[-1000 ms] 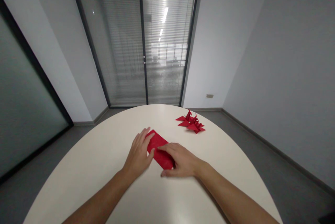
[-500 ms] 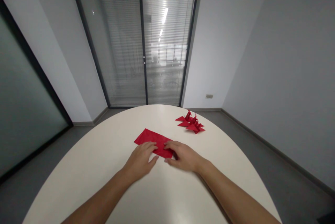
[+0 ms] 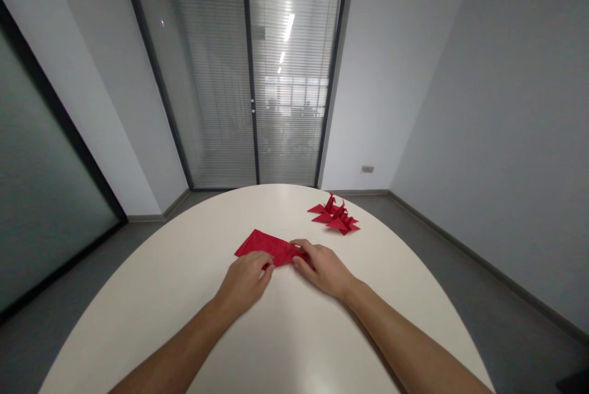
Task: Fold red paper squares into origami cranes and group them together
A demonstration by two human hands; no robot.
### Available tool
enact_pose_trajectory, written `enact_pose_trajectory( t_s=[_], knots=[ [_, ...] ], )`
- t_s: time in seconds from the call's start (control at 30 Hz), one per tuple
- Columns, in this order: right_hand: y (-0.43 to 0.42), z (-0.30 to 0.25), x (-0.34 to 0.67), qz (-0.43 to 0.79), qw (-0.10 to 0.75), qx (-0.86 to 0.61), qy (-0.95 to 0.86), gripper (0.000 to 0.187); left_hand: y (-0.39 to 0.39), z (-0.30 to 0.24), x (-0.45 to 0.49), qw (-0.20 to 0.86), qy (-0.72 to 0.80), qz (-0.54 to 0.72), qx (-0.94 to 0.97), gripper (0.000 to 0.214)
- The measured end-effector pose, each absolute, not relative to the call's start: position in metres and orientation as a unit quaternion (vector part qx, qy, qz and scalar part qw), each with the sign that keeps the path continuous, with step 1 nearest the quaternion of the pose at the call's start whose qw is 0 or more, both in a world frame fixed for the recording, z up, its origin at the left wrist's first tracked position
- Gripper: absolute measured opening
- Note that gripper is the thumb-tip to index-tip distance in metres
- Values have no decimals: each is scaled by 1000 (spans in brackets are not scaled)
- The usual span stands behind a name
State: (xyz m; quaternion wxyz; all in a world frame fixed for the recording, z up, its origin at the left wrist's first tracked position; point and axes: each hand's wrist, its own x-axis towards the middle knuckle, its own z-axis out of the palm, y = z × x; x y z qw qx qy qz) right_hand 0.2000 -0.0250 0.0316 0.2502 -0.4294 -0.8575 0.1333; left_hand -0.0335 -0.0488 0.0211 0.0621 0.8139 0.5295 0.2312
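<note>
A folded red paper lies on the round white table, a long strip running left to right. My left hand pinches its near edge, fingers curled. My right hand grips the strip's right end, with thumb and fingers closed on the paper. Both hands sit side by side at the paper's near side.
Several folded red paper cranes sit in a small heap at the far right of the table. Beyond the table are a glass sliding door with blinds, grey walls and a grey floor.
The red paper has turned from a slanted lie to a sideways one and shifted slightly away from me. Both hands moved from lying flat on it to pinching its near edge.
</note>
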Motion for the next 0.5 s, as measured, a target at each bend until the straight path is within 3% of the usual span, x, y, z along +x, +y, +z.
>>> enact_pose_trajectory(
  t_s=[0.27,0.37,0.5],
  knots=[
    [-18,20,199,194,318,-428,-823,44,-52,21,-30,91,531,262,801,27],
    [-15,15,199,172,328,-421,-828,44,-50,18,-30,93,498,276,817,44],
    [-13,13,200,100,319,-396,-855,39,-49,14,-29,59,477,253,840,41]
  ],
)
